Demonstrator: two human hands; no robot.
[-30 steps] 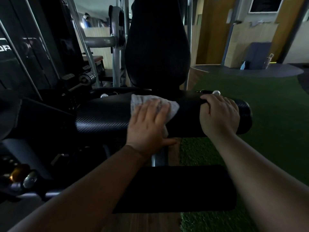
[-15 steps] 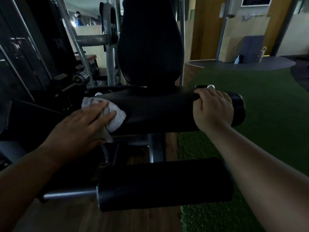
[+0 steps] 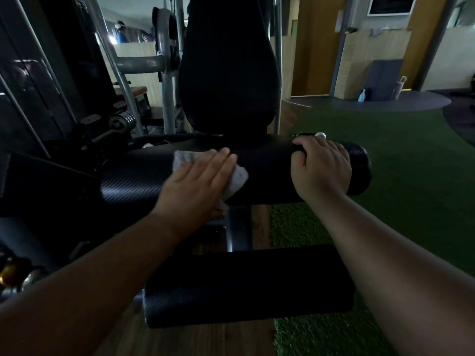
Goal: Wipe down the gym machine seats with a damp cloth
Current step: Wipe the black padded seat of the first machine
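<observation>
Head view: left hand (image 3: 198, 183) presses flat on the cloth (image 3: 237, 179) at 9 o'clock of the right hand (image 3: 321, 167) gripping the roller pad (image 3: 133, 181), where the bunched cloth could slip out and skip patches.

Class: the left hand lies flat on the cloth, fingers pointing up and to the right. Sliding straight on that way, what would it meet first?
Probably the tall black padded backrest behind the black textured roller pad; depth is unclear. The left hand presses the grey cloth.
</observation>
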